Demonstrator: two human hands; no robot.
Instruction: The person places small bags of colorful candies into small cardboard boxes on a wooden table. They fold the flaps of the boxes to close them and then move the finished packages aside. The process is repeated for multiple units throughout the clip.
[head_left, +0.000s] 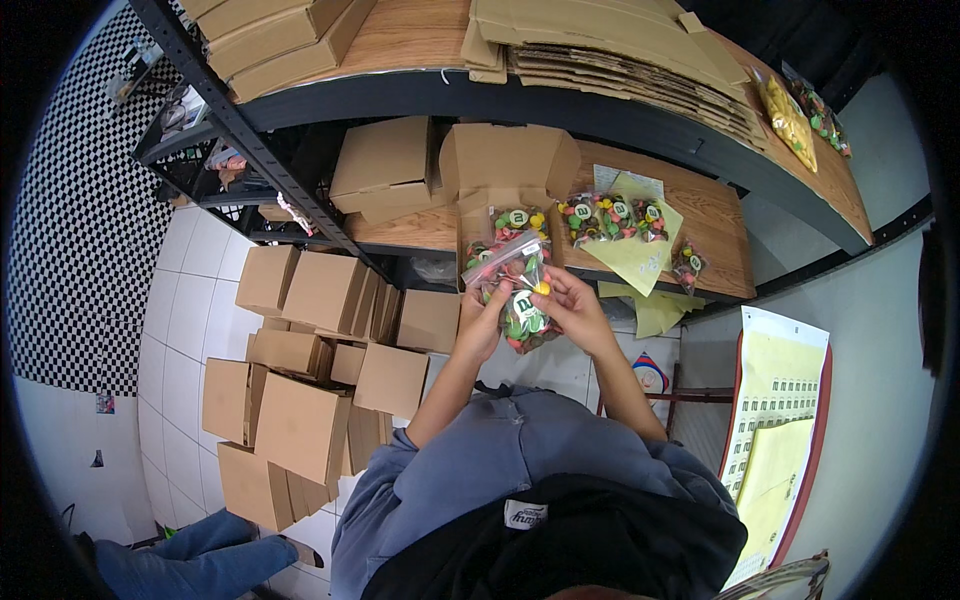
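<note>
Between both hands I hold a clear zip bag (525, 315) of colourful round pieces, with a round printed sticker on its front. My left hand (484, 319) grips its left side, thumb on the front. On the right side, my right hand (574, 307) has its thumb beside the sticker. Just beyond the bag stands an open cardboard box (510, 154) with its lid raised. Similar filled bags (517, 219) lie inside it, partly hidden by the bag I hold. To the right, several more stickered bags (617, 216) rest on yellow sheets (637, 262) and on the wooden shelf.
Closed cardboard boxes (300, 420) are piled on the tiled floor at left. Flattened cardboard (615, 45) lies on the upper shelf, whose dark metal edge (480, 97) overhangs the lower one. A sticker sheet (780, 420) leans at right. Another person's legs (202, 551) show at lower left.
</note>
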